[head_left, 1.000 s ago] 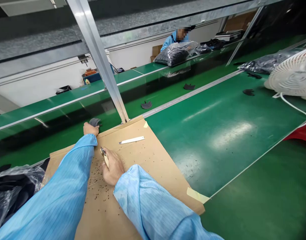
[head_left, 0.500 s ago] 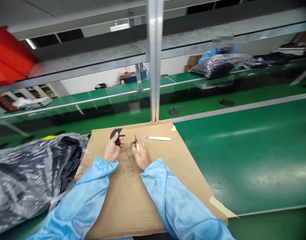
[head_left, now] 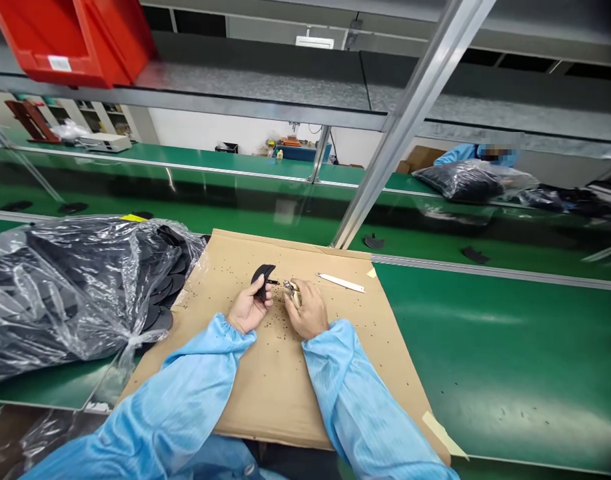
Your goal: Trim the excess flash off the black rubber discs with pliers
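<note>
Between the thumb and fingers of my left hand [head_left: 250, 308] is a black curved flat part [head_left: 263, 277]; a small narrow tab juts from it to the right. My right hand [head_left: 308, 310] is wrapped round a small pair of nippers [head_left: 291, 291] with metal jaws and pale handles. The jaws point at the tab, a short gap apart from it. Both hands are over a cardboard sheet [head_left: 265, 400] strewn with tiny black scraps. Beyond my right hand lies a white strip-like tool [head_left: 340, 283], perhaps a knife or blade, on the cardboard.
To the left lies a clear plastic bag [head_left: 75, 293] full of black curved parts. A metal post [head_left: 400, 127] rises behind the cardboard, below a shelf with a red bin [head_left: 80, 43]. Loose black parts [head_left: 374, 241] rest on the green bench [head_left: 510, 333]. A person [head_left: 455, 155] is across the bench.
The view has swung left and tilted, so the post leans and more of the red bin shows. The black part is turned more edge-on in my left hand. Both hands keep their holds.
</note>
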{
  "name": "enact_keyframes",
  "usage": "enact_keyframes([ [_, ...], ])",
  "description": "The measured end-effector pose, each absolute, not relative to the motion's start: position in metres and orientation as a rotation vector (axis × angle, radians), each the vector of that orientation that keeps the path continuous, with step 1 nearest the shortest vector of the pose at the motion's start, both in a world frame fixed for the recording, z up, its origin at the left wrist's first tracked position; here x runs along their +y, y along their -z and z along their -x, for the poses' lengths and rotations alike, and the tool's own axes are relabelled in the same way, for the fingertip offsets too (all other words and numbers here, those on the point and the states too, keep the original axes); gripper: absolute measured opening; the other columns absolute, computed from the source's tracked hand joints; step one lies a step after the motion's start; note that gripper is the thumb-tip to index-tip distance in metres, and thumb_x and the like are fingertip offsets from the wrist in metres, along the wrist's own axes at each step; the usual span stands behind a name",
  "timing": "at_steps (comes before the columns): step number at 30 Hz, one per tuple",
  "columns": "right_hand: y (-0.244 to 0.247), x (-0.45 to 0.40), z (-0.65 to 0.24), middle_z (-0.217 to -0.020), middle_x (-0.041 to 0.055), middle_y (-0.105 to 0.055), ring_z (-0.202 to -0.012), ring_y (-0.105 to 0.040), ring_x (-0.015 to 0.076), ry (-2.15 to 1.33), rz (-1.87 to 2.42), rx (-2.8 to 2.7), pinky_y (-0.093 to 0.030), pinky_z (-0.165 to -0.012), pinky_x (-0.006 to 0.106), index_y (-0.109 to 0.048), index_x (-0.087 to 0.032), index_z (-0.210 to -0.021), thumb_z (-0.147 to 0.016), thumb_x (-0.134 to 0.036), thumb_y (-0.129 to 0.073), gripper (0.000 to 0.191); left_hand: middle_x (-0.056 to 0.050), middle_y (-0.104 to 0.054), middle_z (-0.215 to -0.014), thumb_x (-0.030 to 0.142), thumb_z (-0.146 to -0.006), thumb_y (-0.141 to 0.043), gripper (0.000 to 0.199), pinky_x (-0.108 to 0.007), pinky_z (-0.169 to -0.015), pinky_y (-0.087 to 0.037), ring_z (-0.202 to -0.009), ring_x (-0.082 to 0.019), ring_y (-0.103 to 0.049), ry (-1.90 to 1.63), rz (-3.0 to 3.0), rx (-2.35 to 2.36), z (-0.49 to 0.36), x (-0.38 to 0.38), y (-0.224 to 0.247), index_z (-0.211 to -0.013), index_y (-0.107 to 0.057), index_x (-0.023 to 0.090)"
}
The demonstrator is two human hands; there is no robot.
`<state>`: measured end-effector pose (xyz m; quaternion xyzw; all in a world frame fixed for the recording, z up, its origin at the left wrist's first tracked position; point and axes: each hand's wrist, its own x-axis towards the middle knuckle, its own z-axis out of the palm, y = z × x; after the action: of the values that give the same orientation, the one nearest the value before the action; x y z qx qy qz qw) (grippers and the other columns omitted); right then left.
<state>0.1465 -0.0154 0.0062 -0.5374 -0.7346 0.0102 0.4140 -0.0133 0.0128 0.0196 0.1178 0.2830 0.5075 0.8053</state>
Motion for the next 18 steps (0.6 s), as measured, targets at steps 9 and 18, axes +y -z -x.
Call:
enact_keyframes([
  [9,-0.0026,-0.0137,-0.1461,-0.090,0.0084,-0.061,-0.086,-0.055,0.0219,0.080,1.329,-1.911,-0.045,-0.081,0.034,-0.060,-0.017,-0.103,-0.090,-0.033,-0.051,0.022,0.000,-0.057,-0.066,0.020,-0.083,-0.064,0.012,-0.018,-0.044,-0.040,-0.051,-0.006,-0.052,-1.061,-0.180,0.549,0.0134,0.0112,-0.0215,-0.083,-0.056,0.012],
  [18,0.0020,-0.0144,-0.1475,-0.080,0.0057,-0.060,-0.078,-0.055,0.0194,0.283,1.422,-1.922,-0.043,-0.075,0.029,-0.064,-0.018,-0.101,-0.090,-0.028,-0.050,0.021,-0.001,-0.058,-0.066,0.016,-0.083,-0.062,0.009,-0.018,-0.044,-0.041,-0.052,-0.007,-0.053,-1.068,-0.175,0.529,0.0138,0.0096,-0.0222,-0.087,-0.056,0.011],
])
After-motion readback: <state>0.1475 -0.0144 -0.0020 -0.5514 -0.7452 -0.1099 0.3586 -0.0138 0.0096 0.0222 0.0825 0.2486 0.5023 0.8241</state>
